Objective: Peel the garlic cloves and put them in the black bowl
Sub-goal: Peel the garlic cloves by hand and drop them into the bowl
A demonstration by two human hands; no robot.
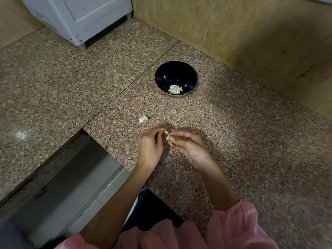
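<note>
Here, looking down from head height, a person is working over a speckled granite table. Both hands are meeting just above the near middle of it, pinching a single small garlic clove between them. The left hand is curling its fingertips round the top of the clove, where a flake of white skin is sticking out. The right hand is gripping the lower part between thumb and forefinger, its other fingers folding in beneath. The fingers are hiding most of the clove, so how much skin is on it cannot be told. Farther away on the table, well apart from the hands, a black bowl is sitting upright, and a few pale yellow peeled cloves are lying together at its bottom. Between the bowl and the hands, a little to the left, a white papery piece of garlic is lying on the stone; whether it is a whole clove or loose skin cannot be told. Pink sleeves are bunching at both forearms near the bottom edge. A white appliance on short feet is standing at the far left of the table, and a tan wall panel is running along the far right. Below the table's near left edge, grey drawer fronts are showing.
</note>
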